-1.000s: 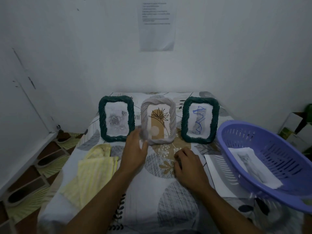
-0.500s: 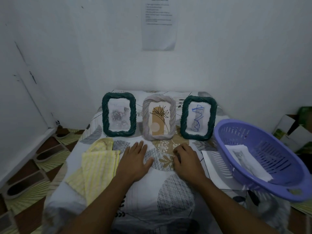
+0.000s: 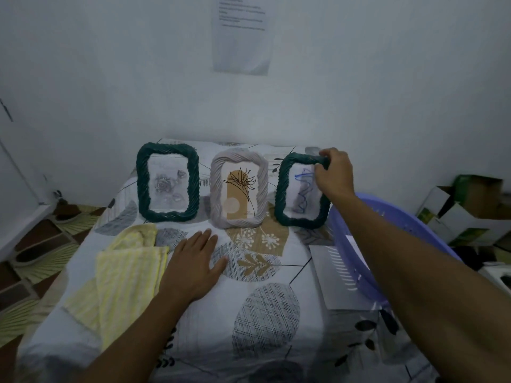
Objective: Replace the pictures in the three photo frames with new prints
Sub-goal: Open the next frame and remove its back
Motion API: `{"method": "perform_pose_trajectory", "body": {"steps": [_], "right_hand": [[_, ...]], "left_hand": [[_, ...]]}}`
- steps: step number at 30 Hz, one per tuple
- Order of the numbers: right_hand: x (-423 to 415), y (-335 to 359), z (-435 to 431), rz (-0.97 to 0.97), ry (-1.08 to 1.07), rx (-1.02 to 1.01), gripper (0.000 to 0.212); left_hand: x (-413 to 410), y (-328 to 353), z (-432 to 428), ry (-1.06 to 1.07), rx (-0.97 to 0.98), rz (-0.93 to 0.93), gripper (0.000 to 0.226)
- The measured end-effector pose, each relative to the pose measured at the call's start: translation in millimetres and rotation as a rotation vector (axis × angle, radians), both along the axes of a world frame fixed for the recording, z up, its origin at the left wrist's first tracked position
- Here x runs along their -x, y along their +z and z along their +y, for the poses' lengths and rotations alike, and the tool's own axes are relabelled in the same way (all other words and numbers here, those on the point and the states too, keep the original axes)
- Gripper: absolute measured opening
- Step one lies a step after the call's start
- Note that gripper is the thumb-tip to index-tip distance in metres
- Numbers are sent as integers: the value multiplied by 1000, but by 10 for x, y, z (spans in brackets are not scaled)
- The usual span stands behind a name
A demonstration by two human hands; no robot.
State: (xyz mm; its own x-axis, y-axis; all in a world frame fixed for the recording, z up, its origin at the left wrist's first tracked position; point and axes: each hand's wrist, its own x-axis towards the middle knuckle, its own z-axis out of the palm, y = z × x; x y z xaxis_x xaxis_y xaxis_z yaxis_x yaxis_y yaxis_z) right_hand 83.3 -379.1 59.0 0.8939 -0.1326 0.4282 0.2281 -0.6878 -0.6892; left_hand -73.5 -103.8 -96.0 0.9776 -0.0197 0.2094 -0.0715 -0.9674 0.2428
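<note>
Right hand (image 3: 333, 176) is gripping the rightmost green frame (image 3: 281, 189) at its one-o'clock corner; likely light, stiff, glass-fragile. Left hand (image 3: 195, 262) is resting flat, fingers straight.

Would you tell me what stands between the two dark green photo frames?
In the head view, the pale grey frame with a flower print stands between the left green frame and the right green frame.

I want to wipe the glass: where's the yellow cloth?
Head view: the yellow cloth lies at the left of the patterned cover, in front of the left green frame, beside the left hand.
</note>
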Motion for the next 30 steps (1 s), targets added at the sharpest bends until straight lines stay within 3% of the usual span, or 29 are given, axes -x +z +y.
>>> {"method": "perform_pose_trajectory", "body": {"steps": [5, 8, 11, 18, 22, 26, 30], "right_hand": [[-239, -32, -143, 234, -36, -55, 54], [-323, -61, -198, 272, -66, -72, 44], [-349, -38, -229, 270, -11, -216, 32], [-64, 386, -272, 35, 72, -373, 24], [357, 510, -231, -35, 157, -493, 26], [749, 344, -85, 55, 246, -592, 25], [1014, 43, 92, 247, 255, -762, 25]], "left_hand": [[-3, 18, -9, 6, -15, -6, 76], [-8, 16, -11, 10, -14, -21, 79], [-10, 16, -11, 15, -5, -21, 75], [40, 80, -15, -26, 89, -48, 70], [102, 191, -16, -73, 215, -113, 49], [134, 536, -191, -62, 599, -150, 39], [225, 867, -409, -151, 1057, 19, 32]]}}
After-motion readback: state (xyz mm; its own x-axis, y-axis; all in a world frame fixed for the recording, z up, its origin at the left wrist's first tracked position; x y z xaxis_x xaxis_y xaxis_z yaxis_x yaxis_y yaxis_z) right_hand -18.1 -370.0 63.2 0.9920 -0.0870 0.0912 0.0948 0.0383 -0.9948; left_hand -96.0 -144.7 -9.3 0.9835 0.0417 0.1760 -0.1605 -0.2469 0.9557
